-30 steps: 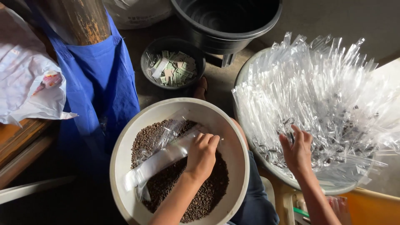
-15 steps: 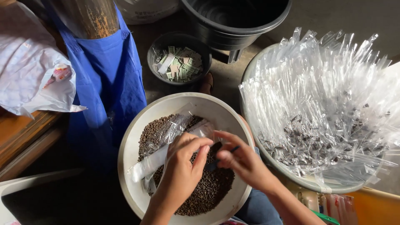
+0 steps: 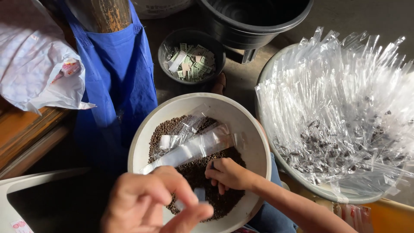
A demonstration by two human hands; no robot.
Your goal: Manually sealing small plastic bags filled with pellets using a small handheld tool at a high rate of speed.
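Head view, items as found:

1. White bowl (image 3: 142, 146), centre, set on the floor; holds dark brown pellets (image 3: 202, 172) across its bottom.
2. Clear plastic sleeves (image 3: 194, 144), two or three long narrow ones, lying slantwise on the pellets from the bowl's near-left rim toward its far-right side.
3. Right hand (image 3: 226, 173), fingers curled down into the pellets near the bowl's middle, closed as if pinching up grains; what it grips cannot be told. Half a second ago it met the left hand over the bowl; a second ago it was out on the sleeve pile at right. It has thus come across to the pellets, so a filling step looks in hand.
4. Left hand (image 3: 157, 203), raised close to the camera and blurred, at the bowl's near rim; thumb and fingers narrowed on a small pale clear piece, likely a sleeve end. Earlier it lay low on the sleeves in the bowl.
5. Large pale basin (image 3: 267, 77), right, heaped with sleeves already holding pellets at their ends.
6. Small dark bowl (image 3: 166, 47), beyond the white bowl, with paper slips (image 3: 192, 62).
7. Blue cloth (image 3: 116, 77), left; black tub (image 3: 254, 26), far edge.
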